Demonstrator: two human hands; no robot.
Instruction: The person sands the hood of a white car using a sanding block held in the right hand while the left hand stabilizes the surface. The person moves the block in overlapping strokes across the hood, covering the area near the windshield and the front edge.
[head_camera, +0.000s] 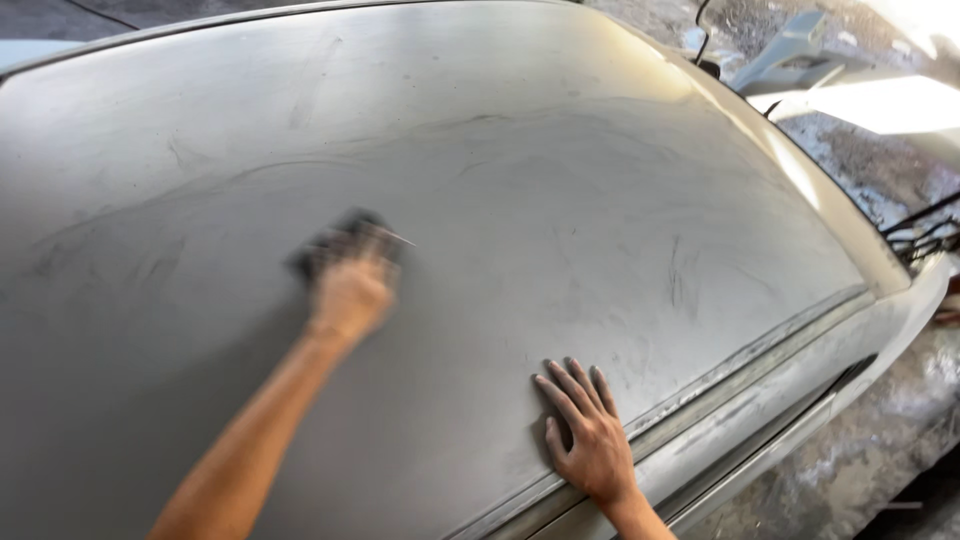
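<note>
Your left hand is out on the broad grey car panel, blurred by motion, its grip clenched on a dark sanding pad that lies pressed flat to the metal near the panel's middle-left. The pad shows only above and to the left of your fingers; its exact shape is too smeared to tell.

Your right hand lies flat and released on the same panel, fingers spread, holding nothing, close to the lower right edge. Just beside it runs the pale trim strip along the panel's border, and beyond that the lighter body side.

The panel is dull and dusty, with dark curved scuff lines arcing over it, some between your two hands. The hands are well apart. Rough ground lies to the right. Dark cables cross the far right edge.
</note>
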